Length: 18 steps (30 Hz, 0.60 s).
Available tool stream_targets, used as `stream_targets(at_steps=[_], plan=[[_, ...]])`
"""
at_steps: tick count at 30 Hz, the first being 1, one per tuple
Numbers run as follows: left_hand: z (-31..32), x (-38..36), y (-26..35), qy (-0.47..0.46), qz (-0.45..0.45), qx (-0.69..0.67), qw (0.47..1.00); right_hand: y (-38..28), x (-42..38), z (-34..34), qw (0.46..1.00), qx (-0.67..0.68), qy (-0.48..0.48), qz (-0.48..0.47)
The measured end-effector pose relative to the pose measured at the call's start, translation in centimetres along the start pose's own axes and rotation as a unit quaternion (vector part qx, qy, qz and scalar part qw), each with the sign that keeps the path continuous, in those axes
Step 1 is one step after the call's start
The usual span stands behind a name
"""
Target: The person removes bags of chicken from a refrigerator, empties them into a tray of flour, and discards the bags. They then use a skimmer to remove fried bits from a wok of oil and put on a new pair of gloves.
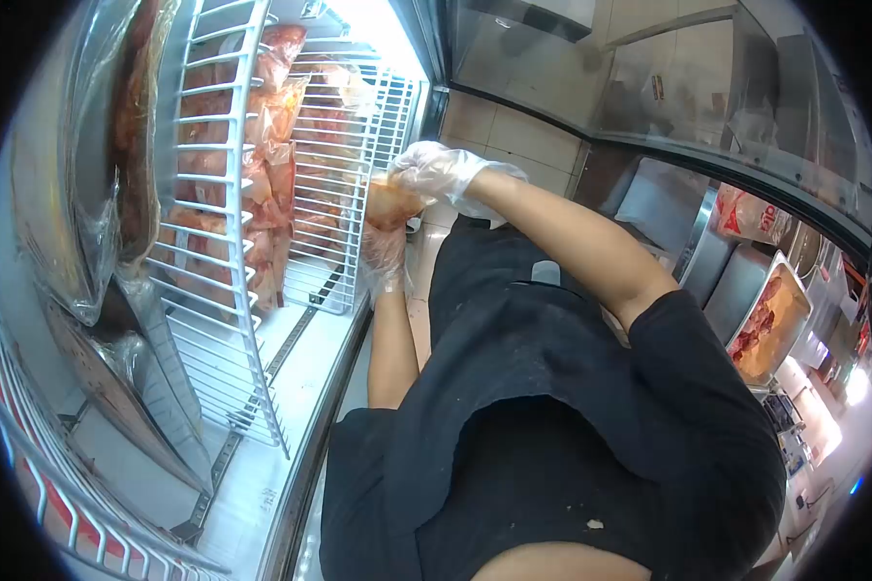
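Note:
My left hand (386, 254), in a clear plastic glove, is closed around the lower part of a plastic bag of raw meat (389, 203). My right hand (436, 169), gloved the same way, grips the bag's upper end with its fingers drawn together. The bag looks pale orange, and both hands partly cover it. It is right beside a white wire rack (334, 194) at the edge of the lit fridge. Bags of reddish meat (276, 184) are packed between the racks.
More wrapped meat (140, 126) lies at far left beside another wire rack (240, 174). The fridge's glass door (688, 87) spans the upper right. Behind it, a metal tray of meat (770, 320) stands on the right. Tiled floor (499, 126) shows past my hands.

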<state>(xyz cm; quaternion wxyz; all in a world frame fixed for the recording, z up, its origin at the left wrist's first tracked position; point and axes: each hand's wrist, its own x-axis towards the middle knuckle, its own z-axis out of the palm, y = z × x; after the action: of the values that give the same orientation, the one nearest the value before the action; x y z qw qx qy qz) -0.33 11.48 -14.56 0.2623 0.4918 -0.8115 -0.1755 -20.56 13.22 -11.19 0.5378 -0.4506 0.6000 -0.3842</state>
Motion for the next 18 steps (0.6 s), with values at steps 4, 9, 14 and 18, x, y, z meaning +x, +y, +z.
stream_targets(at_steps=[4,9,14,18], plan=[[-1.6,0.7,2.0,-0.034,-0.005,-0.024,0.999,1.4,-0.2,-0.5,0.995,0.082,-0.054,0.017],[0.0,1.1,0.4,-0.079,-0.056,-0.137,0.986,0.7,-0.1,-0.4,0.996,-0.071,0.0,-0.053],[-1.2,1.3,1.5,-0.074,-0.025,-0.089,0.993,-0.3,-0.5,0.0,0.984,-0.172,-0.048,0.024],[-0.9,1.2,1.0,-0.05,-0.016,-0.025,0.998,-2.4,-1.3,-0.4,0.984,-0.171,-0.053,0.005]])
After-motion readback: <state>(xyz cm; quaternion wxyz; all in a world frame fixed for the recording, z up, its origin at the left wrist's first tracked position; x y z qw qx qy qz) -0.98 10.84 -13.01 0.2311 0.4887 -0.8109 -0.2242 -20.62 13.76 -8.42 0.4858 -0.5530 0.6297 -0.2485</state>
